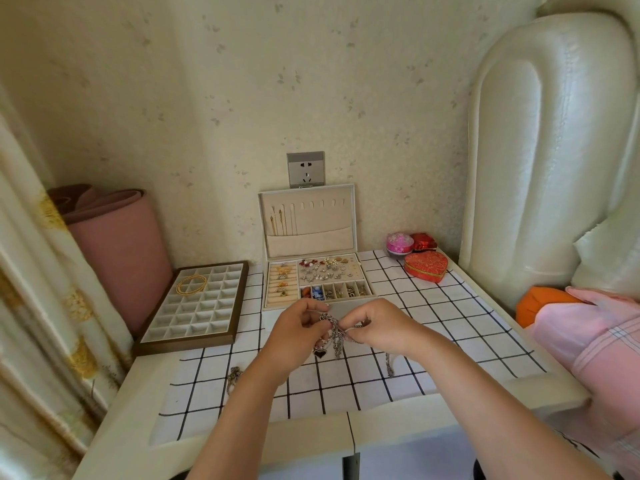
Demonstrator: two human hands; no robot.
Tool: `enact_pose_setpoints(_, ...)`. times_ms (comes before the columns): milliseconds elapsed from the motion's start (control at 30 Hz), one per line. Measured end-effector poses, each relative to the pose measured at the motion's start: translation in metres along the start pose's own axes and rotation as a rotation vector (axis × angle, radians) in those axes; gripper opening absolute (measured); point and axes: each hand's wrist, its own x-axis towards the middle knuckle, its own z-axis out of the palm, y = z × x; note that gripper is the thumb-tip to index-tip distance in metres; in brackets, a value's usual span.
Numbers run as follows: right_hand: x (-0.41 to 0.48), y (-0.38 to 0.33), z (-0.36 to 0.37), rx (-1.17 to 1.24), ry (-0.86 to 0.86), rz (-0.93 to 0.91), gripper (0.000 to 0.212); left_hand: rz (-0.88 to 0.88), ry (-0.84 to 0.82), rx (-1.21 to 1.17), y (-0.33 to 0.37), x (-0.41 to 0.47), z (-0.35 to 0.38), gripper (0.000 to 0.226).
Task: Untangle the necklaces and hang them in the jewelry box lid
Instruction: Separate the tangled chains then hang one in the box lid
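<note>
A tangled bunch of silver necklaces [335, 336] hangs between my two hands above the checked cloth, a dark heart pendant dangling at its bottom. My left hand [296, 329] pinches the bunch from the left and my right hand [375, 325] pinches it from the right. Behind them stands the open jewelry box [317, 282]; its upright lid [308, 220] has a row of hooks, with a few gold chains hanging at the left. Two more chains lie on the cloth: one [233, 375] beside my left forearm, another [389, 363] under my right wrist.
A compartment tray [194, 306] holding gold bangles lies at the left. A red heart-shaped box [426, 266], a pink round box [400, 244] and a small red box [423, 241] sit at the back right. A rolled pink mat leans left; a padded headboard stands right.
</note>
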Motion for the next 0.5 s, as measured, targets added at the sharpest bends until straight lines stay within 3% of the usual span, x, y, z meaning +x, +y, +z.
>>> enact_pose_setpoints(267, -0.013, -0.011, -0.006, 0.119, -0.03, -0.002, 0.013, 0.039, 0.063, -0.07, 0.005, -0.002, 0.006, 0.017)
enact_pose_setpoints(500, -0.012, -0.012, 0.001, 0.056, 0.183, -0.065, 0.011, 0.051, 0.057, -0.055, 0.009, -0.005, 0.005, 0.017)
